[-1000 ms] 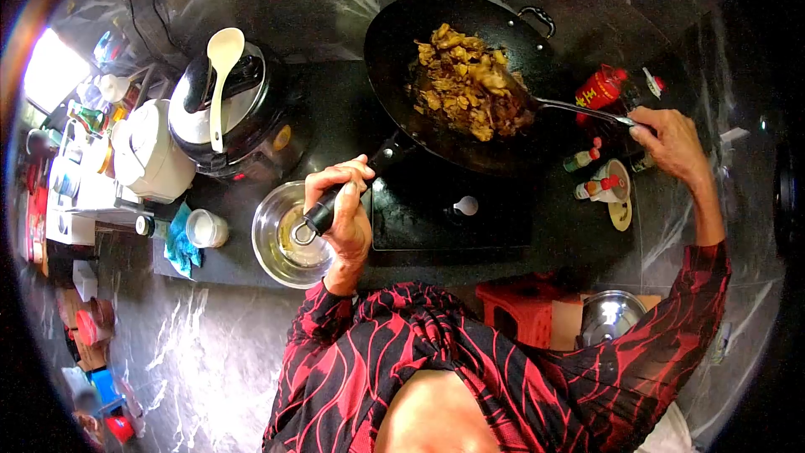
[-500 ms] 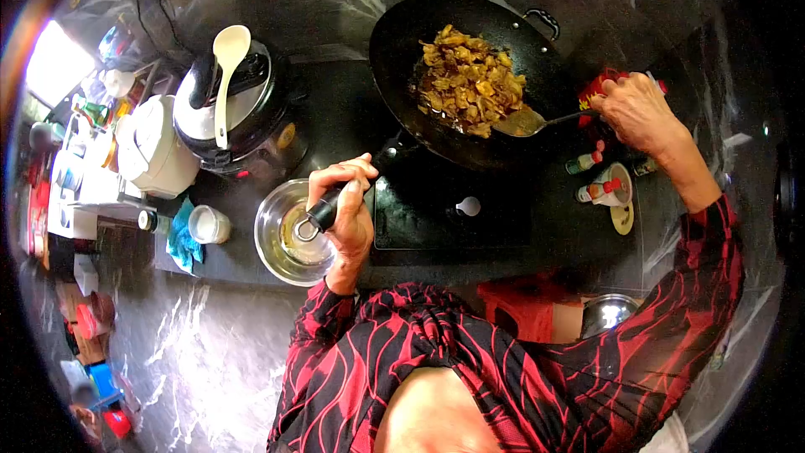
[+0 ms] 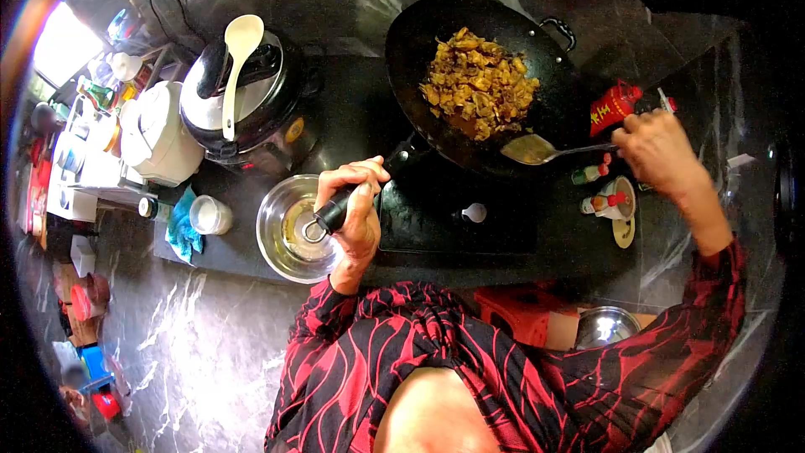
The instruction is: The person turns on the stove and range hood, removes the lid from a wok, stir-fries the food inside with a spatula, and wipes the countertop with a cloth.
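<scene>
A black wok (image 3: 556,92) holds a heap of browned, chopped food (image 3: 478,88) in sauce. Its long black handle (image 3: 334,210), with a metal ring at the end, is wrapped by the fingers of my left hand (image 3: 359,211). At the right, my right hand (image 3: 660,153) is closed around the handle of a metal spatula (image 3: 528,149). The spatula's blade hangs over the wok's near right rim, apart from the food. Below my left hand, a clear glass bowl (image 3: 272,239) sits on the counter, partly hidden by the hand.
A pressure cooker (image 3: 194,94) with a cream ladle (image 3: 236,75) across its lid stands at left. Near it are a white plastic cup (image 3: 210,215) and a blue cloth (image 3: 183,226). Small seasoning bottles (image 3: 592,172) and a red packet (image 3: 615,106) sit close to my right hand.
My right hand has drawn the spatula back from the food, toward the wok's near right rim. The wok and my left hand appear slightly farther right, and the view has shifted a little.
</scene>
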Demonstrator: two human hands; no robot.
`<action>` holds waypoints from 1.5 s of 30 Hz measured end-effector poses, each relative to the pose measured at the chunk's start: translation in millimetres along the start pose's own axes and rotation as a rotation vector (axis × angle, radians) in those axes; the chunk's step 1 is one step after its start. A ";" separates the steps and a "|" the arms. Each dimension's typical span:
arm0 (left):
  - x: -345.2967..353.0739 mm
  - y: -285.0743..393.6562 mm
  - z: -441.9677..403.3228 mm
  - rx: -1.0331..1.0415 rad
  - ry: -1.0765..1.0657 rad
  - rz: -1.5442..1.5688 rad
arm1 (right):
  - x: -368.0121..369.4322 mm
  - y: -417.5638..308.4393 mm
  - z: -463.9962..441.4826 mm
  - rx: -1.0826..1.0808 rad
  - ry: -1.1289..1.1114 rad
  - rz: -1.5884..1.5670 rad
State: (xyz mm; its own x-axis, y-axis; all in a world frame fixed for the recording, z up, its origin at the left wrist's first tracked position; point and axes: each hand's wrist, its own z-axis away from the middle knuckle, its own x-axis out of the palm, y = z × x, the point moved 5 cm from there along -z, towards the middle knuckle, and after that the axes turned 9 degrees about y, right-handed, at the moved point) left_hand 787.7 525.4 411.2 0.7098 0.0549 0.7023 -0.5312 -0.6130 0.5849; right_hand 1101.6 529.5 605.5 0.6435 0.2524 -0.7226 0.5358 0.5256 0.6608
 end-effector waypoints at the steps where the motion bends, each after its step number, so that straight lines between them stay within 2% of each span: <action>1: -0.9 0.2 0.0 0.003 0.003 0.011 | 14.8 -8.7 -5.2 -0.005 0.065 0.050; 7: 3.3 2.4 -0.3 0.006 -0.004 -0.002 | 80.2 -52.0 -50.6 0.177 0.510 0.315; 10: 2.2 2.0 0.5 0.008 -0.006 -0.017 | 84.9 -42.1 -55.6 0.209 0.559 0.331; 15: -0.2 0.2 0.6 0.024 -0.002 -0.025 | 72.1 -21.1 -36.1 0.246 0.475 0.239; 24: 0.0 0.8 -0.2 0.043 -0.005 -0.005 | 39.1 10.2 -33.4 0.265 0.459 0.130; 27: 1.9 3.7 0.6 0.042 -0.017 -0.033 | 44.5 21.2 -47.0 0.275 0.373 0.151; 35: 3.0 3.4 -1.0 0.060 -0.014 -0.044 | 68.4 37.9 -90.3 0.280 0.330 0.025; 45: 1.4 0.1 2.2 0.062 -0.006 -0.067 | 49.6 32.8 -88.4 0.097 0.213 -0.031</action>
State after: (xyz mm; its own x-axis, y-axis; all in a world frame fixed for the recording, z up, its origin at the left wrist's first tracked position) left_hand 789.7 523.7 411.4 0.7458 0.0926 0.6597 -0.4531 -0.6555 0.6042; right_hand 1102.7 631.1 573.4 0.5018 0.4086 -0.7624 0.6100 0.4578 0.6468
